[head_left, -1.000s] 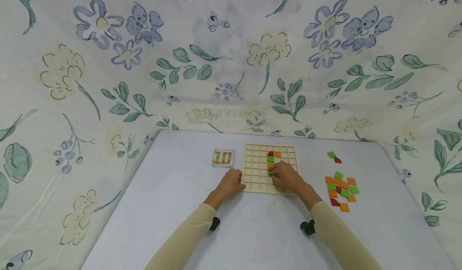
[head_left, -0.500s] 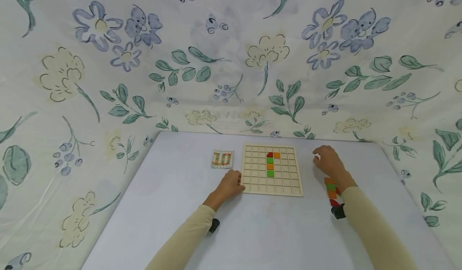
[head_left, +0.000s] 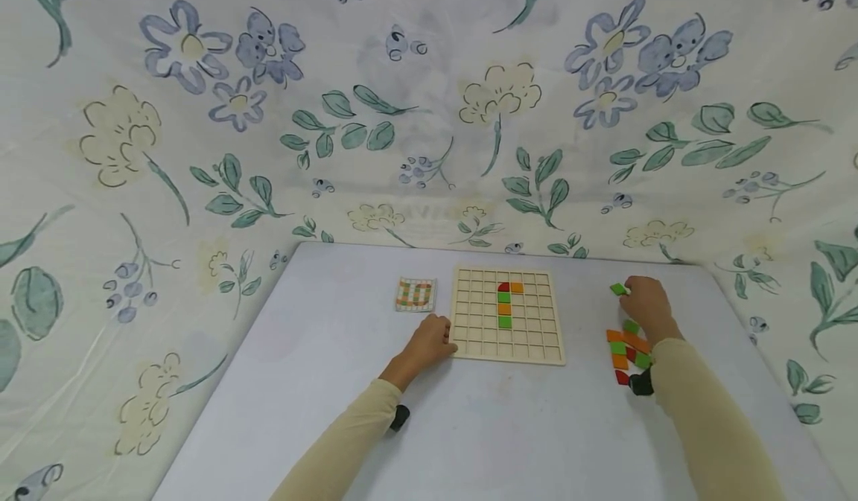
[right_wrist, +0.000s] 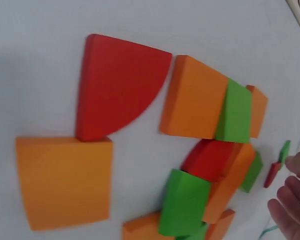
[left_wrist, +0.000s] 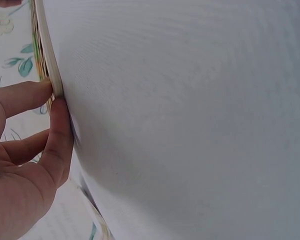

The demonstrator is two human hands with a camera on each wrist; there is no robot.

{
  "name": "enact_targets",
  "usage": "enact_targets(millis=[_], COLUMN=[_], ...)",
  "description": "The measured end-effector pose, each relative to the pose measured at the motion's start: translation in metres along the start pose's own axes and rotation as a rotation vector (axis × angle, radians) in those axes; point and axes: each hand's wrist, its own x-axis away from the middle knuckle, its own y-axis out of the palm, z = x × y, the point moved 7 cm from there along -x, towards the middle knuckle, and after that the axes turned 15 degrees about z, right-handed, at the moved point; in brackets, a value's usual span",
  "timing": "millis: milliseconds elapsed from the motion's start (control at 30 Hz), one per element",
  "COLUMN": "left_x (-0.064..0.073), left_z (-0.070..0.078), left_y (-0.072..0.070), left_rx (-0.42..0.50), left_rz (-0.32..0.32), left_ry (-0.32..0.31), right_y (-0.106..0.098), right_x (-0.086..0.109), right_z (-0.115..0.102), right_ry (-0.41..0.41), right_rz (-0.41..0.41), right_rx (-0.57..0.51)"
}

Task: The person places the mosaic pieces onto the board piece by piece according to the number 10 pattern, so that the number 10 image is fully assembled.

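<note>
My left hand (head_left: 427,339) holds the near left corner of a wooden grid board (head_left: 474,318). Thumb and a finger pinch the board's edge (left_wrist: 49,52) in the left wrist view. On the grid sit a red quarter-circle tile (head_left: 503,287), an orange square tile (head_left: 517,288), and below the red one a green, an orange and a green square in a column. My right hand (head_left: 648,306) is at the far right, fingertips at a green tile (right_wrist: 285,151) and beside a red tile (right_wrist: 272,174); nothing shows lifted in its fingers.
Loose red, orange and green tiles (right_wrist: 195,97) lie in a cluster under the right forearm, some overlapping. A small pattern card (head_left: 415,295) lies left of the board. Floral cloth (head_left: 429,151) rises behind the table (head_left: 322,322).
My right hand has left the board, uncovering the lower green square in the column, and moved right to the two tiles beyond the cluster. My left hand stays at the board's corner.
</note>
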Motion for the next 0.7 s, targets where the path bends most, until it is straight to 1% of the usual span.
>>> enact_targets(millis=[133, 267, 367, 467, 533, 600, 700], left_x=[0.0, 0.0, 0.0, 0.001, 0.002, 0.002, 0.002], left_z=[0.0, 0.004, 0.004, 0.001, 0.001, 0.001, 0.002], left_y=[0.0, -0.001, 0.0, 0.002, 0.003, 0.002, -0.001], left_rx=[-0.009, -0.007, 0.0, 0.006, 0.006, 0.004, 0.002], left_rz=[-0.008, -0.012, -0.008, -0.004, 0.001, 0.003, 0.012], left_ry=[-0.011, -0.012, -0.015, -0.017, -0.013, -0.015, -0.011], right_y=[0.006, 0.009, 0.01, 0.01, 0.011, 0.012, 0.014], right_x=[0.005, 0.008, 0.009, 0.011, 0.014, 0.017, 0.02], right_z=[0.008, 0.016, 0.019, 0.017, 0.014, 0.009, 0.004], right_ry=[0.019, 0.085, 0.124, 0.103, 0.07, 0.037, 0.021], right_rz=[0.017, 0.011, -0.008, -0.021, -0.035, -0.052, -0.081], right_rx=[-0.036, -0.057, -0.081, -0.106, -0.14, -0.175, -0.236])
